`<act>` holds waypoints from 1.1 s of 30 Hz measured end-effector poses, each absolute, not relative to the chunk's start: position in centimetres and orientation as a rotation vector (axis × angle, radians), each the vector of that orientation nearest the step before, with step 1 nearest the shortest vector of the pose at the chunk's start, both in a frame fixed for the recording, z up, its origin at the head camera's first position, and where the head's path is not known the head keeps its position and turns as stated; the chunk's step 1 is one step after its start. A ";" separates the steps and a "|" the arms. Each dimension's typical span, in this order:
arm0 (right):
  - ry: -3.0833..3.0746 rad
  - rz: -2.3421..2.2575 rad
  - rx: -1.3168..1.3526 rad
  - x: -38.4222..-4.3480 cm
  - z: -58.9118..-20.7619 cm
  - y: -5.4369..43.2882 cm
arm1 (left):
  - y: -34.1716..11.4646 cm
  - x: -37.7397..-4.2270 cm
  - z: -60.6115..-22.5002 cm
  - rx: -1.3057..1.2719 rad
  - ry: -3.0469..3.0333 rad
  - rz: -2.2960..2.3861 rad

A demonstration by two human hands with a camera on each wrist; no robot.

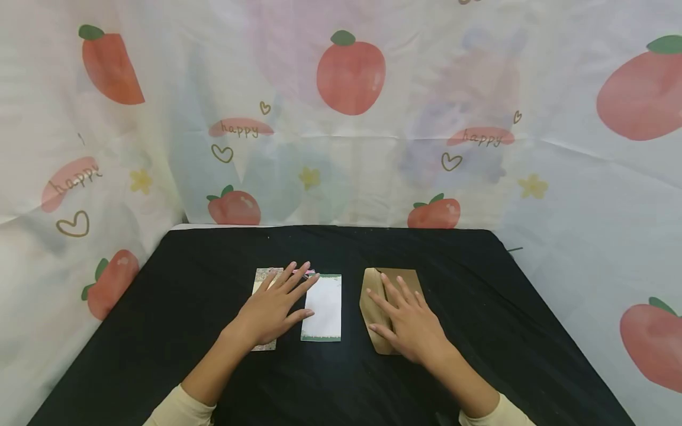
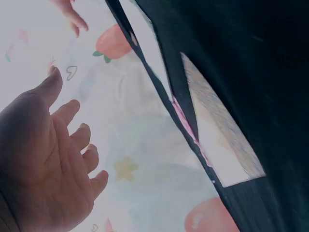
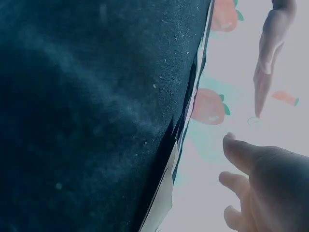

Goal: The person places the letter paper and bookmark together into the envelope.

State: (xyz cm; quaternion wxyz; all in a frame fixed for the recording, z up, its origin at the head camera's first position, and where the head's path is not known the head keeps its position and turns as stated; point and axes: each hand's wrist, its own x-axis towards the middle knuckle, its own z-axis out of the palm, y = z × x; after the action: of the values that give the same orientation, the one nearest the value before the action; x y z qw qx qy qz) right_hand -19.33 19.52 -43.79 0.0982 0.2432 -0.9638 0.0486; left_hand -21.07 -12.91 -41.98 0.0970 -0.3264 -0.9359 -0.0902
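Observation:
My left hand [image 1: 270, 312] is held above the table with its fingers spread and straight, holding nothing. In the head view it overlaps a patterned card [image 1: 262, 276] and the left edge of a white sheet of notepaper [image 1: 324, 307] with green borders. The left wrist view shows that hand [image 2: 53, 154] raised, with the card [image 2: 212, 116] lying flat beyond it. Fingers spread, my right hand [image 1: 414, 325] hovers over a brown paper envelope [image 1: 373, 290] and covers part of it. Nothing is between the fingers of the right hand [image 3: 273, 179] in the right wrist view.
A black cloth [image 1: 330, 384] covers the table. Between the card and the notepaper, a small pink item [image 1: 305, 272] shows partly behind the left fingers. A white curtain [image 1: 351, 171] printed with fruit and hearts hangs around the back and sides.

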 end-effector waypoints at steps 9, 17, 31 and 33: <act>-2.883 0.134 0.700 -19.2 -43.8 19.7 | -10.8 -21.9 -41.7 -0.994 -2.838 -0.343; -2.918 0.111 0.694 -19.0 -43.6 20.1 | -8.9 -22.4 -41.5 -1.024 -2.866 -0.402; -3.050 0.177 0.644 -18.7 -43.7 20.1 | -5.9 -24.3 -42.9 -1.083 -2.937 -0.451; -3.056 0.170 0.644 -18.7 -43.7 20.2 | -5.3 -24.6 -43.1 -1.077 -2.957 -0.470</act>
State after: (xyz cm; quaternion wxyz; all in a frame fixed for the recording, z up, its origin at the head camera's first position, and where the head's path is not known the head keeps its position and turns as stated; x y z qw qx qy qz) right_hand -18.69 20.17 -43.68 0.0068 0.2059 -0.9770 0.0543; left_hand -24.58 -5.33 -43.08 -0.0200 -0.3386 -0.9291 -0.1476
